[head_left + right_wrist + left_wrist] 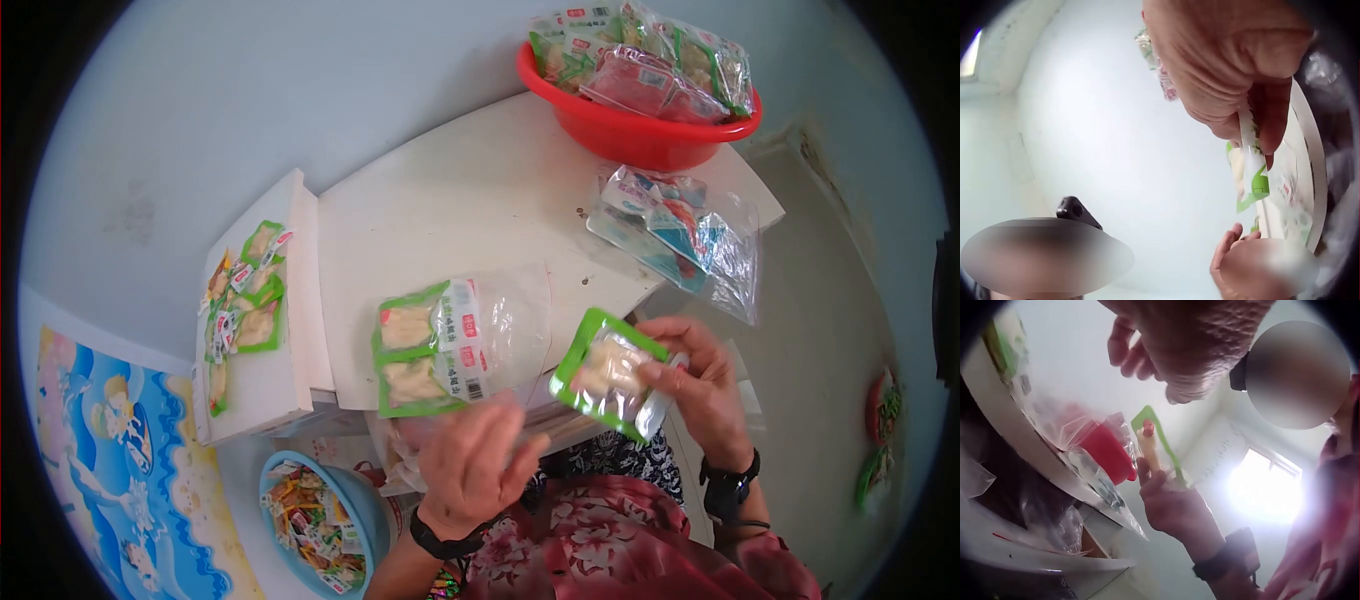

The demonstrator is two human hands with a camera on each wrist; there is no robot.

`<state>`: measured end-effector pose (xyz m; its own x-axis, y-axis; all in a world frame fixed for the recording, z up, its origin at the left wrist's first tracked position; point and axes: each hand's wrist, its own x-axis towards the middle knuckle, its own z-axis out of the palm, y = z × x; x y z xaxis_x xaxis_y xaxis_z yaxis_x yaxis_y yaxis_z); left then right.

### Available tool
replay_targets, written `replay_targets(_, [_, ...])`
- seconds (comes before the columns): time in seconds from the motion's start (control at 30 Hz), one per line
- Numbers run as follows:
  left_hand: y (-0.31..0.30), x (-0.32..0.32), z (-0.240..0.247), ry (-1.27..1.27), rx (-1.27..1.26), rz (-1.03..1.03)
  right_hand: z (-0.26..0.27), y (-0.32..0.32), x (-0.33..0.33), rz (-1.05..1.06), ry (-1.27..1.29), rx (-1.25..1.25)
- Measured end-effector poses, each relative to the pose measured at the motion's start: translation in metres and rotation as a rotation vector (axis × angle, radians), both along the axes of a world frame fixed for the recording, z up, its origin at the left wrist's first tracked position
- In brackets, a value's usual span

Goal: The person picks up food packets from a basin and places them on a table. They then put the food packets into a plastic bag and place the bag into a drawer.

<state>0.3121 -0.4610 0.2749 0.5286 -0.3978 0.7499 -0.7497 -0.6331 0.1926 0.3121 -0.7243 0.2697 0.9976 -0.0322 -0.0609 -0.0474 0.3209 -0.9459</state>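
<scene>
the right hand [700, 385] pinches a green-edged packet [608, 375] by its right end, thumb on top and fingers curled beneath. it holds it tilted in the air just off the near edge of the tabletop [470, 200], at about 4 o'clock in the head view. a pale snack shows through the packet's clear window. its label end is hidden under the fingers, so no writing can be read.

the left hand [475, 470] is at 6 o'clock, fingers loosely spread and gripping nothing. it hovers at the near edge of a clear bag [515, 320] that lies flat at the middle of the tabletop. inside it are two green packets [410, 355] side by side, with red-and-white labels and a barcode; the print is too small to read.

a red bowl [640, 135] heaped with similar packets stands at 1 o'clock. filled clear bags [680, 235] overhang the tabletop's edge at 2 o'clock. at 9 o'clock a white board [270, 390] carries more green packets [250, 300]. at 7 o'clock is a blue bowl [370, 510] of small wrapped snacks.
</scene>
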Motion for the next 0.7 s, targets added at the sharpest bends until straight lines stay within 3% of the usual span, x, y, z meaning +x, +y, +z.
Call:
replay_targets(0.1, [-0.010, 0.005, 0.002, 0.089, 0.013, 0.216, -0.001, -0.010, 0.008, -0.030, -0.003, -0.056])
replay_targets(0.2, [-0.018, 0.014, -0.005, 0.157, 0.000, 0.278, -0.009, -0.003, 0.020, -0.072, -0.005, -0.106])
replay_targets(0.47, [-0.026, 0.023, -0.009, 0.141, -0.025, 0.267, -0.026, 0.025, 0.053, 0.119, -0.064, -0.283])
replay_targets(0.7, [-0.034, 0.017, -0.008, 0.153, -0.135, 0.238, -0.004, 0.058, 0.082, 0.370, -0.080, -0.370])
